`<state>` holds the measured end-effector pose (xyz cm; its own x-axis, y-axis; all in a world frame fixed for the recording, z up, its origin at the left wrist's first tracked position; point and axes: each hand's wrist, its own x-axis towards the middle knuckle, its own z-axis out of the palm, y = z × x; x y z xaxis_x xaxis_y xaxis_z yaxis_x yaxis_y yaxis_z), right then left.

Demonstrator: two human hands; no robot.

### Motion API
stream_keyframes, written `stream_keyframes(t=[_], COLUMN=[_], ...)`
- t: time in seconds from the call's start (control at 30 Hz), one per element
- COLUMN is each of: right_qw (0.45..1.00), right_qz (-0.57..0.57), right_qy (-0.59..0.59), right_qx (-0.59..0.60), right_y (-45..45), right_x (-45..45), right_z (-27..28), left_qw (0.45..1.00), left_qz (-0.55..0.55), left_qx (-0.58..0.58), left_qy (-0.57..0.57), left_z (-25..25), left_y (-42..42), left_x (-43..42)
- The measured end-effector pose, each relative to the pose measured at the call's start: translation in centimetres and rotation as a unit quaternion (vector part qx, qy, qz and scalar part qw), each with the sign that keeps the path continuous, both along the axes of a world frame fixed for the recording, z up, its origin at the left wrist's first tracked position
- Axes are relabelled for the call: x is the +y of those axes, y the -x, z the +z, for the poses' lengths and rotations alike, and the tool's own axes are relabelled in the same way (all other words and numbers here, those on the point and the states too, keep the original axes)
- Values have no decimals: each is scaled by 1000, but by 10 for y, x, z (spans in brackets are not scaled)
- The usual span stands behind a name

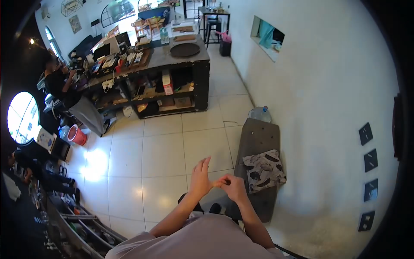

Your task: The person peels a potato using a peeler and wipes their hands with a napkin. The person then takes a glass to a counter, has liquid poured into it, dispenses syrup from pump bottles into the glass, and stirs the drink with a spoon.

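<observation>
My left hand (200, 179) is held up in front of my body, fingers stretched out and thumb pointing right. Close beside it, my right hand (233, 188) is closed, its thumb and fingertips pinched together at the tip of my left thumb. Whatever is between those fingertips, if anything, is too small to make out. Below and right of my hands stands a dark padded bench (259, 134). A grey patterned cushion or folded cloth (265, 171) lies on it, apart from my hands.
A large clear water bottle (260, 114) stands behind the bench by the white wall. Ahead is a black counter (201, 84) with a round dark tray (185, 50). One person (64, 88) stands at its left, another (47, 175) lower left. A red bucket (77, 135) sits on the floor.
</observation>
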<state>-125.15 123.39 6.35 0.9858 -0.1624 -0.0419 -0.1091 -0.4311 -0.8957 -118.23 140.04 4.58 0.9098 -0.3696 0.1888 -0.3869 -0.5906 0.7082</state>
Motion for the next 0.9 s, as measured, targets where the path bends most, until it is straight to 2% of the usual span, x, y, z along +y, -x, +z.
stream_keyframes(t=[0.03,0.07,0.17,0.3,0.33,0.4,0.43,0.5,0.57,0.7,0.73,0.8,0.9], right_qw=[997,997,981,967,973,949,949,930,928,916,920,952,985], right_qz=[-11,-2,-23,-11,-2,24,30,117,177,259,247,209,125], right_qy=[-68,-72,-191,-252,-228,-315,-314,-345,-317,-283,-286,-214,-115], right_qx=[-14,-10,-20,-25,-25,-1,-2,59,82,116,107,57,32], right_y=[-9,-21,-62,-128,-147,-191,-216,-269,-324,-427,-448,-484,-517], right_x=[2,-1,-1,0,-2,-5,-8,-17,-21,-19,-18,-21,-24], right_z=[16,18,16,21,20,4,1,0,-3,24,19,7,38], left_qw=[1000,999,992,983,981,983,984,988,994,996,996,995,995], left_qz=[17,35,85,129,123,113,100,85,63,27,16,22,42], left_qx=[-7,-18,-72,-107,-122,-115,-109,-98,-63,-83,-92,-93,-77], left_qy=[10,21,52,69,87,87,102,85,62,16,3,20,53], left_z=[7,16,38,38,38,37,37,35,39,55,55,51,53], left_y=[-7,-18,-50,-109,-127,-166,-186,-231,-285,-387,-410,-450,-498], left_x=[-5,-10,-16,-17,-16,-17,-16,-12,-9,5,5,1,-15])
